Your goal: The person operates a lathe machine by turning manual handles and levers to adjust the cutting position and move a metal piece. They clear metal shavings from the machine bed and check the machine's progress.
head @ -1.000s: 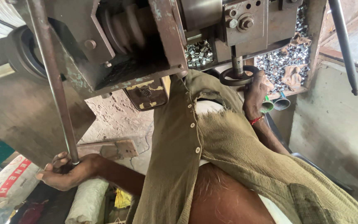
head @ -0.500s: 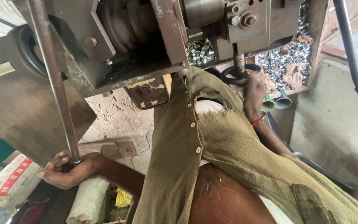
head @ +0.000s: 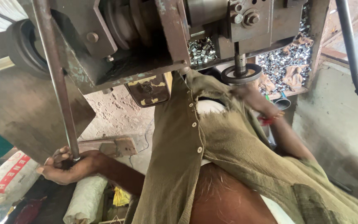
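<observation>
My left hand [head: 69, 166] is closed around the lower end of a long metal lever rod [head: 56, 79], which rises to a heavy grey press machine [head: 146, 37]. My right hand [head: 249, 93] is blurred. It sits just under a round dark die [head: 241, 74] on the machine's vertical shaft, by a red thread at the wrist. I cannot tell what, if anything, its fingers hold. A heap of small shiny metal pieces [head: 286, 58] lies on the bed behind the die. My olive buttoned shirt [head: 195, 137] fills the middle of the view.
A white sack with red print [head: 9, 178] and a rolled pale bundle [head: 88, 199] lie on the floor at lower left. A wooden board [head: 108, 145] rests beyond my left hand. A dark rod [head: 349, 45] hangs at right before a concrete wall [head: 340, 124].
My left hand keeps its grip on the lever. My right hand has shifted slightly under the die and is now blurred. The view has tilted a little.
</observation>
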